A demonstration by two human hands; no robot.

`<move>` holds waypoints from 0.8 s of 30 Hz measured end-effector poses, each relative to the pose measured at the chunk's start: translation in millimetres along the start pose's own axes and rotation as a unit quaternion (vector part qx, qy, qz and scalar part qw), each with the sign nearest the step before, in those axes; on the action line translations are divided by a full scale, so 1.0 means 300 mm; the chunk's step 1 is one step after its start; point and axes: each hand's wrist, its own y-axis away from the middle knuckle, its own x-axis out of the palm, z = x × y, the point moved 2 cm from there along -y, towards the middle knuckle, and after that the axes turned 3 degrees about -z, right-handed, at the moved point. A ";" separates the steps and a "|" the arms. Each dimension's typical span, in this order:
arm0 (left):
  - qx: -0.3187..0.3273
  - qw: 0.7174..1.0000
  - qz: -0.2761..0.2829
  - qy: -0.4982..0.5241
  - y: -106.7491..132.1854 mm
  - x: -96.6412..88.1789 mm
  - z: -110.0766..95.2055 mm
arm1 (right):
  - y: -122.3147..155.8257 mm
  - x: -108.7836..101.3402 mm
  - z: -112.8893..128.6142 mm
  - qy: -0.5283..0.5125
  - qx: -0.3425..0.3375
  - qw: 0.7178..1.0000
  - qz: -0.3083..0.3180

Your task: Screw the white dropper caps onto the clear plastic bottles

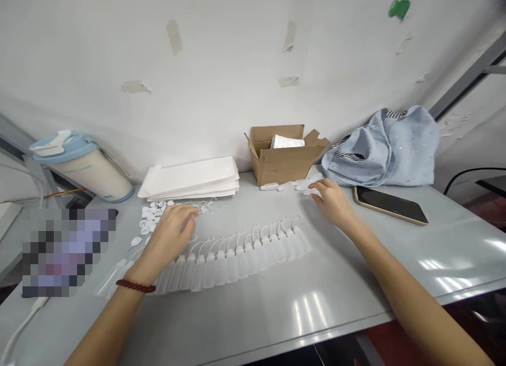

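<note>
A row of small translucent plastic bottles (232,263) lies side by side on the grey table, thin white straps with small ends reaching out from their necks. My left hand (174,230), with a dark red bracelet at the wrist, hovers over the row's left part. Its fingers are stretched and the thumb stands apart. Close to its fingertips are small white strap pieces (209,205), and white round caps (152,214) are piled beside it. At the back, my right hand (329,200) is at some loose translucent bottles (270,186), thumb and index finger apart, nothing visibly gripped.
An opened cardboard box (284,165) and a stack of white envelopes (190,179) stand by the wall. A tumbler (90,171) and a pixelated item (67,252) are at left. A phone (389,204) and a light blue cloth bag (411,150) are at right.
</note>
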 end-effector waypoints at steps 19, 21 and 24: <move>0.063 0.997 0.025 -0.025 0.031 0.070 0.003 | 0.004 0.042 -0.051 0.111 -0.026 0.993 0.023; 0.056 0.998 0.029 -0.027 0.029 0.068 0.007 | 0.004 0.043 -0.051 0.115 -0.030 0.992 0.028; 0.056 0.998 0.031 -0.027 0.024 0.063 0.013 | 0.003 0.045 -0.050 0.117 -0.034 0.992 0.038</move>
